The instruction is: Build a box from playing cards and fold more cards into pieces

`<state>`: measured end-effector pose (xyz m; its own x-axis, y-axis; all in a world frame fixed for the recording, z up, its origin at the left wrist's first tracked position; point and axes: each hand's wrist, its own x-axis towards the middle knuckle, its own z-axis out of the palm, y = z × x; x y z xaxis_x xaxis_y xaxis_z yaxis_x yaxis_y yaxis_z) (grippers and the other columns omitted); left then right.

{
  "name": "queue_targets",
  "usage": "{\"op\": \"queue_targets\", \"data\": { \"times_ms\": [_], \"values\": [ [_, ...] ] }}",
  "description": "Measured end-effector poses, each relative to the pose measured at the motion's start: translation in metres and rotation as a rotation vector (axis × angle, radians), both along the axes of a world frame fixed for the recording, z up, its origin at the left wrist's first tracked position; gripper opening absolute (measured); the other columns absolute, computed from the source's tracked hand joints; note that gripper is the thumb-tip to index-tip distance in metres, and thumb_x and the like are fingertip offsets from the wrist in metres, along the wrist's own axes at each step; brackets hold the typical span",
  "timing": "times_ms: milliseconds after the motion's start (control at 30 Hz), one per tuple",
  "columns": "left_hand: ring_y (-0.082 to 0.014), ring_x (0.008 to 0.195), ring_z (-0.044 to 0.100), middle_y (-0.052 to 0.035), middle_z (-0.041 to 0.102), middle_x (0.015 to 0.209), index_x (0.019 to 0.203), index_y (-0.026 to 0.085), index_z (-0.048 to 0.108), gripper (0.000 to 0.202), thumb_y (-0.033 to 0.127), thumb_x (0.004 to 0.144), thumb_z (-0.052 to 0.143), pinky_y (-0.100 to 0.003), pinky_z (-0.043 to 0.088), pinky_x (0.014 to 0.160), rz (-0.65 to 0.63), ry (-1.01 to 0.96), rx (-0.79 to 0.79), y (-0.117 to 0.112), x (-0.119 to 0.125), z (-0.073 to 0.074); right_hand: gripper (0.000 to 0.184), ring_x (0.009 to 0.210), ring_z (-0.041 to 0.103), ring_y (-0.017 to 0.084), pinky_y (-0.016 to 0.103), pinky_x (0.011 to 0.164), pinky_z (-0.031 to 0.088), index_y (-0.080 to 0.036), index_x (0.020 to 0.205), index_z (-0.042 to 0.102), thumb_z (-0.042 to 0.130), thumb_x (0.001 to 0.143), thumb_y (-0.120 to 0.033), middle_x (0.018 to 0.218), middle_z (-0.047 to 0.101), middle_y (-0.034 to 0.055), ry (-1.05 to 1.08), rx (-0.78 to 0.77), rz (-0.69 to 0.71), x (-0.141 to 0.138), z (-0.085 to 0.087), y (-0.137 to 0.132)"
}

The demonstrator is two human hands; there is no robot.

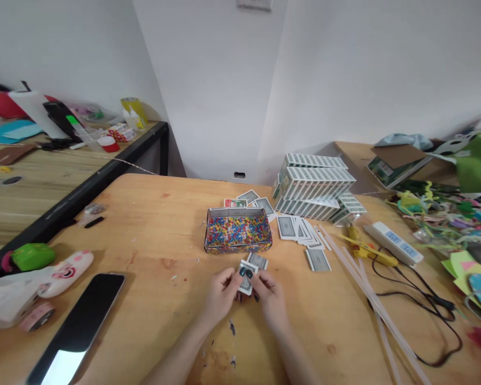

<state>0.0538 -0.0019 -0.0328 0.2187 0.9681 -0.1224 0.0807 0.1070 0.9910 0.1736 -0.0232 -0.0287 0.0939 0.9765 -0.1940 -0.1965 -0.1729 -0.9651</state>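
Note:
Both of my hands pinch one grey-backed playing card [246, 286] between them, thumbs lying on its patterned back. My left hand [223, 291] grips its left side and my right hand [269, 294] its right side; the other fingers are mostly hidden beneath. Just behind it, another playing card [258, 261] rests near the front of an open box [238, 248]. That box is covered in a multicoloured pattern inside and out. Fanned playing cards [287, 226] lie to its right, with a single card [318, 260] apart from them. More cards [263, 205] lie behind the box.
Green-and-white striped boxes [318, 183] are stacked at the back right. A yellow glue gun [371, 250], its black cable, long translucent sticks [369, 291] and a power strip [393, 243] occupy the right. A phone [80, 326] and a white toy-like object [66, 272] lie left.

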Motion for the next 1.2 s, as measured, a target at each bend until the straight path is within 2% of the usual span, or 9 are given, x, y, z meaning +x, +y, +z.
{"op": "queue_targets", "data": {
  "times_ms": [133,400,567,700,833,900,967,1067,1200],
  "values": [
    [-0.0073,0.046,0.038,0.0057,0.038,0.050,0.055,0.017,0.041,0.035,0.041,0.080,0.048,-0.018,0.030,0.045,-0.054,0.026,0.045,-0.001,-0.002,0.000,0.035,0.045,0.032,0.008,0.021,0.044,0.025,-0.017,0.054,0.047,0.057,0.073,-0.044,0.047,0.039,-0.0055,-0.029,0.008,-0.048,0.005,-0.006,0.003],
    [-0.0086,0.042,0.045,0.0058,0.043,0.046,0.058,0.016,0.047,0.034,0.042,0.079,0.049,-0.019,0.036,0.045,-0.026,-0.039,-0.036,0.000,0.000,0.002,0.031,0.048,0.037,0.009,0.021,0.047,0.029,-0.016,0.059,0.050,0.056,0.075,-0.042,0.051,0.042,-0.0046,-0.027,0.019,-0.030,0.006,-0.007,0.005],
    [-0.0120,0.045,0.055,0.0038,0.052,0.048,0.064,0.016,0.050,0.029,0.041,0.080,0.048,-0.021,0.041,0.045,-0.063,-0.143,-0.086,0.001,0.000,0.000,0.030,0.045,0.033,0.007,0.020,0.044,0.026,-0.016,0.058,0.052,0.060,0.072,-0.041,0.049,0.041,-0.0052,-0.003,0.020,-0.069,0.007,-0.006,0.006],
    [-0.0118,0.044,0.054,0.0031,0.055,0.047,0.066,0.016,0.053,0.027,0.038,0.080,0.048,-0.021,0.042,0.045,-0.053,-0.107,-0.060,0.001,0.000,-0.002,0.026,0.039,0.028,0.006,0.020,0.039,0.022,-0.016,0.066,0.058,0.062,0.070,-0.041,0.042,0.037,-0.0076,0.061,-0.018,-0.098,0.008,-0.006,0.006],
    [-0.0120,0.045,0.054,0.0023,0.056,0.048,0.072,0.015,0.058,0.025,0.036,0.081,0.047,-0.021,0.044,0.048,-0.013,-0.063,-0.045,0.002,-0.002,-0.001,0.025,0.041,0.043,0.009,0.021,0.042,0.034,-0.016,0.068,0.063,0.062,0.071,-0.040,0.048,0.053,-0.0021,0.146,0.014,-0.081,0.009,-0.003,0.005],
    [-0.0133,0.053,0.058,-0.0012,0.063,0.061,0.081,0.015,0.061,0.023,0.034,0.081,0.048,-0.023,0.047,0.053,-0.003,-0.051,-0.032,0.003,-0.004,0.001,0.028,0.049,0.052,0.012,0.024,0.048,0.040,-0.016,0.069,0.065,0.059,0.073,-0.043,0.059,0.062,0.0030,0.233,0.035,-0.068,0.009,-0.002,0.004],
    [-0.0158,0.070,0.062,-0.0056,0.068,0.082,0.091,0.016,0.063,0.022,0.029,0.080,0.050,-0.025,0.049,0.064,-0.008,-0.041,-0.002,0.003,-0.005,0.003,0.030,0.056,0.056,0.015,0.026,0.053,0.043,-0.017,0.072,0.066,0.057,0.074,-0.045,0.065,0.065,0.0050,0.286,0.019,-0.078,0.010,-0.003,0.005],
    [-0.0184,0.099,0.058,-0.0066,0.062,0.111,0.105,0.019,0.061,0.030,0.021,0.078,0.048,-0.029,0.044,0.087,-0.025,-0.075,0.045,0.004,-0.007,0.005,0.025,0.061,0.058,0.017,0.028,0.058,0.044,-0.016,0.076,0.066,0.065,0.067,-0.040,0.069,0.066,0.0044,0.220,-0.045,-0.119,0.010,-0.005,0.006],
    [-0.0185,0.108,0.053,-0.0049,0.058,0.118,0.120,0.020,0.051,0.045,0.016,0.075,0.044,-0.031,0.039,0.095,-0.023,-0.146,-0.010,0.005,-0.008,0.008,0.020,0.062,0.057,0.015,0.026,0.061,0.044,-0.017,0.076,0.061,0.069,0.064,-0.030,0.069,0.065,0.0015,0.102,-0.033,-0.134,0.008,-0.006,0.008]
  ]
}}
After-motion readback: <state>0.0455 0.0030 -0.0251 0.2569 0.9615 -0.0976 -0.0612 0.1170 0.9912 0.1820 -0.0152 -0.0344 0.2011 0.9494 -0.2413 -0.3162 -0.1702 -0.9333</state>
